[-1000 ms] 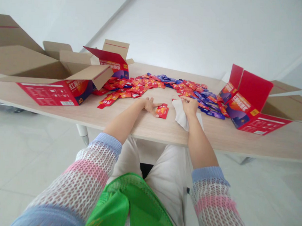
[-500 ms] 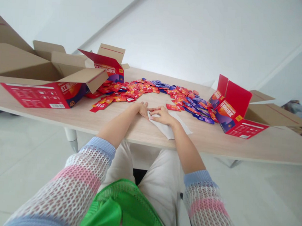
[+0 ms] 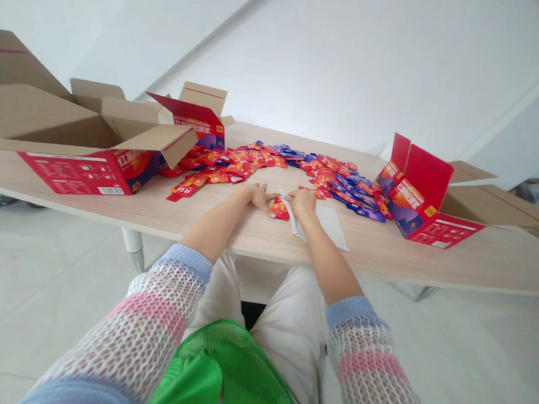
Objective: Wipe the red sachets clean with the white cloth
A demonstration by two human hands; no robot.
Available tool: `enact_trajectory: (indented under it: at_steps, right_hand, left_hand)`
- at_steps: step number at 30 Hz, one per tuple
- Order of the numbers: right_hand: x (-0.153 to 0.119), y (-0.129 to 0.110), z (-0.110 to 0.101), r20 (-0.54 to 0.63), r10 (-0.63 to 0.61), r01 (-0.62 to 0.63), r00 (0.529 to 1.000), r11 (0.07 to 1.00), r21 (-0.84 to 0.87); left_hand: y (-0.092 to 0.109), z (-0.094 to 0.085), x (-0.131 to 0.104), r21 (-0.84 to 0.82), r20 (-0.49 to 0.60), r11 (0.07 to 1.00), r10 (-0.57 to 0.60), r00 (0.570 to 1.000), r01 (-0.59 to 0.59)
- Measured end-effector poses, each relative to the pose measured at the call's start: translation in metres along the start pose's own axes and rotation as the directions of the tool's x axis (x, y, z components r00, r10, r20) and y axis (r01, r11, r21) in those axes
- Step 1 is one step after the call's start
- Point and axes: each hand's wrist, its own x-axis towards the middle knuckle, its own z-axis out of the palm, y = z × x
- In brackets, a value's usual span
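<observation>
A red sachet (image 3: 280, 209) lies flat on the table in front of me. My left hand (image 3: 260, 200) rests at its left side, fingers stretched out and spread, with the tips touching the sachet. Beside it, my right hand (image 3: 301, 204) has its fingers closed on the left edge of a folded white cloth (image 3: 331, 225). That cloth spreads over the tabletop under my right wrist, and its edge borders the sachet. Beyond both hands, red and purple sachets (image 3: 253, 158) form a heaped arc.
Two open red cartons, a large one (image 3: 74, 172) and a smaller one (image 3: 199, 130), stand on the left. Another open carton (image 3: 410, 202) is at the right end of the sachet heap. The table's front edge (image 3: 258, 254) runs close to my legs.
My right hand has drawn the cloth's left edge back to the right, and a red sachet now shows beneath where it lay. My left hand stays near the same spot.
</observation>
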Motion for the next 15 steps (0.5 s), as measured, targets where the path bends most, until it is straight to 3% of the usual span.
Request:
enact_trajectory:
  at_steps: [9,15]
  right_hand:
    - [0.006,0.036,-0.007,0.020,0.195,-0.196,0.981,0.974,0.109]
    - [0.003,0.039,-0.019,-0.109,0.008,0.023,0.994,0.960,0.281]
  left_hand:
    - [0.008,-0.004,-0.008,0.009,0.052,1.000,-0.026,0.998,0.026]
    - [0.002,0.000,-0.002,0.009,0.021,1.000,-0.022,1.000,0.022]
